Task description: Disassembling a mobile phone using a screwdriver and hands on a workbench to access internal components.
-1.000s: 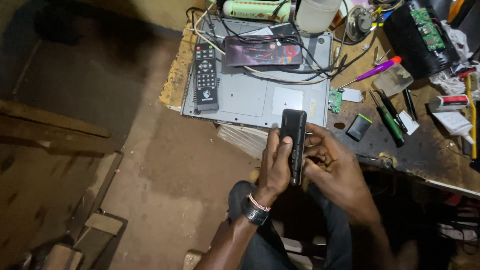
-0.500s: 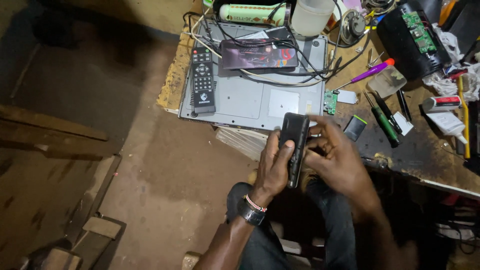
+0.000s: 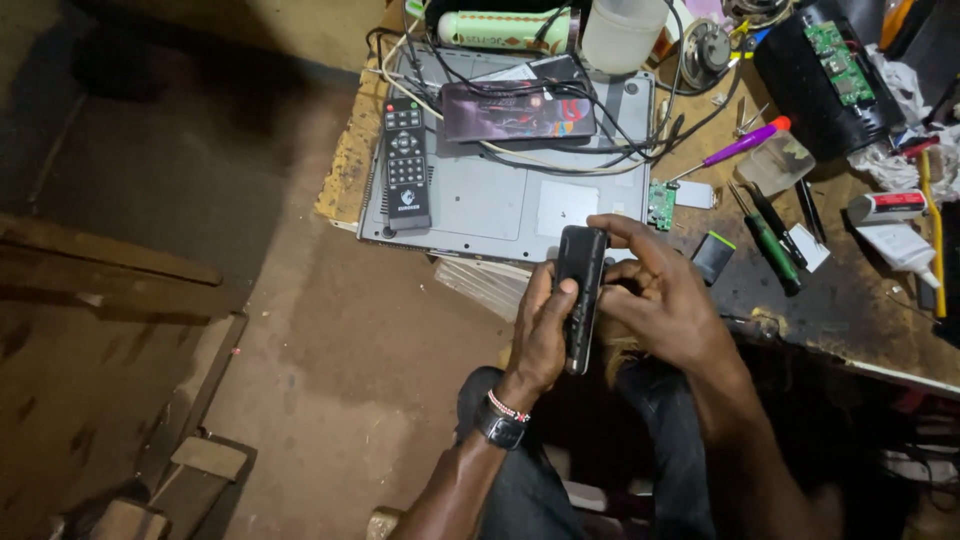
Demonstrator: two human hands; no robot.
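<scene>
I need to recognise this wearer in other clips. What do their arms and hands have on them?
Both forearms are bare, no sleeves or gloves. The left hand has a dark wristwatch and a thin beaded bracelet at the wrist. The right hand shows no jewellery.

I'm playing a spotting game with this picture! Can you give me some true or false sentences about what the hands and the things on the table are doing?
1. Both hands hold the slim black device. True: the left hand and the right hand grip the slim black device between them.
2. The black remote control lies on the floor. False: the black remote control rests on the grey flat casing on the table.
3. A wristwatch sits on the left wrist. True: the wristwatch is there.
4. The purple-handled screwdriver is in the right hand. False: the purple-handled screwdriver lies on the table.
</scene>
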